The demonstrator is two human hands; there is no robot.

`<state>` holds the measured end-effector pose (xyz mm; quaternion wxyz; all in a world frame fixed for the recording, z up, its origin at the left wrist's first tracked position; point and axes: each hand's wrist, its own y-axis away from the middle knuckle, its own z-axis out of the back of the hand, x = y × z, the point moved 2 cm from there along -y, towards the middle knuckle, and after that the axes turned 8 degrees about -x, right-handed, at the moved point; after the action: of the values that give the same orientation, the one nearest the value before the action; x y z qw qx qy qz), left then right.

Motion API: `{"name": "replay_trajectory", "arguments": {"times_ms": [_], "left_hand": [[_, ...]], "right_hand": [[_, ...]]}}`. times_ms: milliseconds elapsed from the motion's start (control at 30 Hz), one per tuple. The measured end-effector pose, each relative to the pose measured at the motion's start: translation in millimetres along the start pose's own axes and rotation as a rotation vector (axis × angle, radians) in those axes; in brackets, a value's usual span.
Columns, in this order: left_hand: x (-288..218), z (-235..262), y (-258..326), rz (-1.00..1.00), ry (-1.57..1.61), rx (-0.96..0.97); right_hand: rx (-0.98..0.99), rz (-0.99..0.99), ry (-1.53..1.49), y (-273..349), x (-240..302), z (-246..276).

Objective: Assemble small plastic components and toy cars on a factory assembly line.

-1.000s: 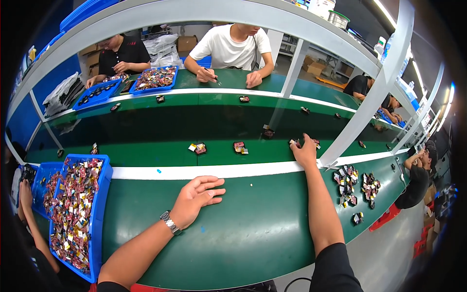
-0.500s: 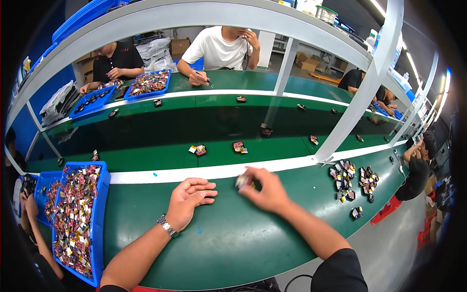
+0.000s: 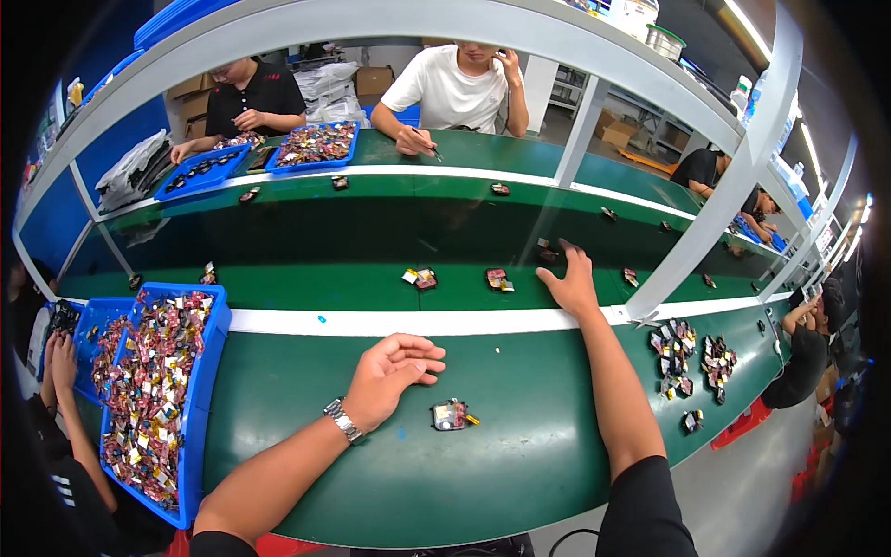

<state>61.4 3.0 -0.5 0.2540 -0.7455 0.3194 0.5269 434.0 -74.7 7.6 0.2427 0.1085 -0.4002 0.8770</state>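
My left hand (image 3: 394,367) rests on the green table, palm half up, fingers loosely apart and holding nothing. A small dark-and-red electronic part (image 3: 450,415) lies on the table just right of it, touching neither hand. My right hand (image 3: 568,278) is stretched out over the white stripe onto the darker green belt (image 3: 371,237), fingers spread flat. Another small part (image 3: 548,251) sits at its fingertips; nothing is gripped.
A blue tray (image 3: 197,408) full of small parts stands at my left. Two parts (image 3: 422,277) (image 3: 497,278) lie on the belt. Part piles (image 3: 673,343) sit at the right. A grey frame post (image 3: 715,213) crosses the belt. People work across and alongside.
My right hand brought a part from the belt to the table near my left hand, let it go, and has reached back out to the belt. My left hand stayed put.
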Motion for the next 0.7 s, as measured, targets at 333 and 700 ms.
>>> {"name": "replay_trajectory", "arguments": {"times_ms": [333, 700], "left_hand": [[1, 3, -2, 0.019, -0.010, 0.024], [1, 1, 0, -0.017, -0.033, 0.004]], "right_hand": [[0.076, -0.168, -0.122, -34, -37, -33], [0.366, 0.130, -0.463, 106, 93, 73]]}}
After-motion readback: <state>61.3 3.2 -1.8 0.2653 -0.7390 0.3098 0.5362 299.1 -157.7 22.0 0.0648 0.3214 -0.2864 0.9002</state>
